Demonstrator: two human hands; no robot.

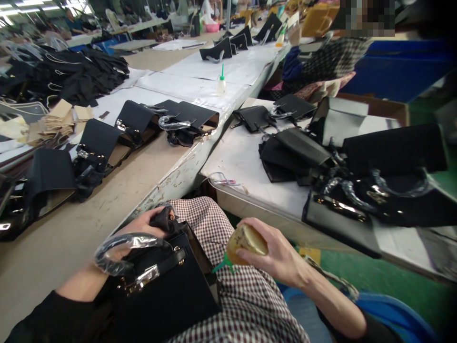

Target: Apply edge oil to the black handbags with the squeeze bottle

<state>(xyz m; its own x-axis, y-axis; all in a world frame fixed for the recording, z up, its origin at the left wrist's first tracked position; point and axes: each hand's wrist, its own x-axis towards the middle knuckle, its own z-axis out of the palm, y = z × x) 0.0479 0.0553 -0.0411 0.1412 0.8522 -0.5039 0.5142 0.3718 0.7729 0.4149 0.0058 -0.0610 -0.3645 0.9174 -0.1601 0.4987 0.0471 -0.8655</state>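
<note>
A black handbag is resting on checked cloth, the left hand is gripping its far end, and the right hand is clasping a yellowish bottle

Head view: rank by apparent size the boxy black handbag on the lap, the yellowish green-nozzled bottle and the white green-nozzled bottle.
1. Black handbag.
2. Yellowish bottle.
3. White bottle, standing farther away, so its true size is unsure.
</note>
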